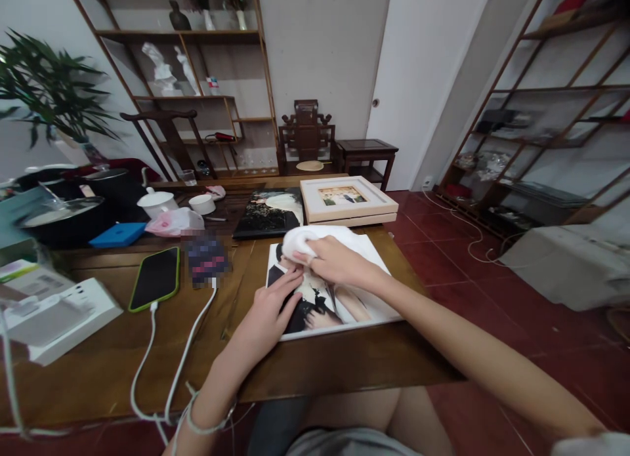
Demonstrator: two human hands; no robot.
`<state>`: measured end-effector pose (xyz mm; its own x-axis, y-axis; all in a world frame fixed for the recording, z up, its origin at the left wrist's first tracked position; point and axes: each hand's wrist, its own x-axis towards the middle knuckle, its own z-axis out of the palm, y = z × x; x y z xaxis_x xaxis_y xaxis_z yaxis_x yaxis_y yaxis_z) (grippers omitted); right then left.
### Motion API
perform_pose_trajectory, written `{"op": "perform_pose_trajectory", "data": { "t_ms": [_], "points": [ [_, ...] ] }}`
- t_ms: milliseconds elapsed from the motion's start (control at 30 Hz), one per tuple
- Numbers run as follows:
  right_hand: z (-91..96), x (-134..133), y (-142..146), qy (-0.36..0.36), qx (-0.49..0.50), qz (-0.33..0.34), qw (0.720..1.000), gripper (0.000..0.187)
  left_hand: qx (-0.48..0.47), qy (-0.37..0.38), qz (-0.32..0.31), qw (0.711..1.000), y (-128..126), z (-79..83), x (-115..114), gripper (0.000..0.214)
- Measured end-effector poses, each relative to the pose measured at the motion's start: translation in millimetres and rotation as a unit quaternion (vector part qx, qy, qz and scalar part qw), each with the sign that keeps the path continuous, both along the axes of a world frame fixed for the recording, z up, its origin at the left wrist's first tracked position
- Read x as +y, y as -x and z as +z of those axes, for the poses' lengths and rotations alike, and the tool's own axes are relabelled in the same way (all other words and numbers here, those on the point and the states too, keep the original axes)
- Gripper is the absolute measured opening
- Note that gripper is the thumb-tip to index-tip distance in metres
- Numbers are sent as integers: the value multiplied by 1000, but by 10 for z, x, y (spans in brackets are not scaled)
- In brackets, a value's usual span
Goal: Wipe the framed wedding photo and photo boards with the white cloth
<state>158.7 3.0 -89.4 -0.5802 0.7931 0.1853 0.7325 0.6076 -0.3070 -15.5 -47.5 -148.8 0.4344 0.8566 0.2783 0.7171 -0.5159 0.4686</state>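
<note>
A large photo print (367,311) of a couple lies flat on the wooden table (315,367) in front of me. My left hand (268,308) rests flat on its left part, fingers stretched out, pressing it down. My right hand (332,259) is closed on a wad of white cloth (298,241) and holds it against the upper left of the print. Behind the print lie a dark photo (266,216) and a light wooden picture frame (344,200).
A phone in a green case (155,277) lies to the left with white cables (172,371) running off the table's front edge. White boxes (54,318), a blue box (118,234), pots and cups crowd the left side. Red tiled floor (443,246) and shelves lie to the right.
</note>
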Motion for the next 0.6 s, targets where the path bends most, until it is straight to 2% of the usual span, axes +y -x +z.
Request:
{"op": "perform_pose_trajectory", "data": {
  "t_ms": [133, 233, 367, 500, 600],
  "points": [
    [51, 136, 281, 7, -27, 64, 998, 38, -18, -12, -15, 1000, 20, 24, 13, 31],
    [-22, 75, 227, -28, -31, 75, 996, 35, -20, -14, -16, 1000, 32, 21, 24, 30],
    [-172, -14, -137, -57, -37, 39, 997, 28, -18, -12, -11, 1000, 38, -19, 29, 33],
    [-265, -21, -593, -42, -39, -47, 997, 24, -23, 1, -3, 1000, 39, -34, 29, 35],
    [-306, -66, -813, -47, -42, -114, 992, 26, -34, 7, 0, 999, 38, -19, 26, 35]
  ]
}}
